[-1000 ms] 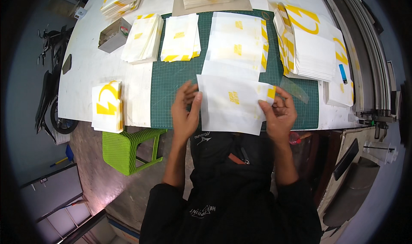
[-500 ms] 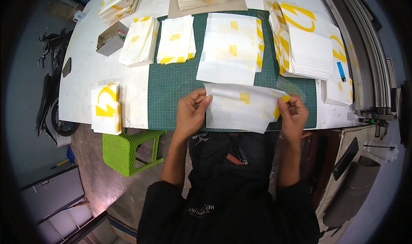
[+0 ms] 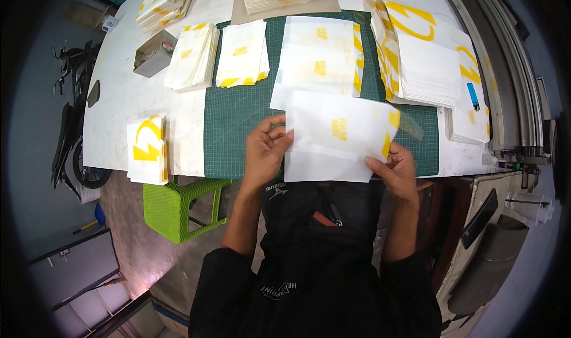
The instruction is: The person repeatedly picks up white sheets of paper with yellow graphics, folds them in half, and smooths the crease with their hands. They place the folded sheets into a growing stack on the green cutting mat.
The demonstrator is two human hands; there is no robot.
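Between my hands, near the front edge of the table, is a white sheet point(image 3: 321, 153) with yellow print, slightly see-through. My left hand point(image 3: 266, 151) pinches its left edge, thumb in front and fingers curled. At the lower right corner my right hand point(image 3: 397, 170) grips the sheet, thumb on top and the other fingers behind, partly hidden. The sheet's upper edge overlaps larger printed sheets point(image 3: 318, 46) lying flat on the green cutting mat point(image 3: 235, 133). A small clear plastic piece point(image 3: 410, 127) shows beside the sheet's right side.
Piles of folded printed sheets stand at the left point(image 3: 146, 148), far left point(image 3: 193, 55), middle point(image 3: 242, 52) and right point(image 3: 428, 70). A blue lighter point(image 3: 473, 97) rests on the right pile. A grey box point(image 3: 154, 54) sits at the left. Metal rails point(image 3: 505, 58) border the right side; a green stool point(image 3: 178, 210) stands below.
The sheet's upper part has opened upward and away, so it now looks taller and flatter. My right hand has moved down and slightly left to its lower right corner. My left hand stays put.
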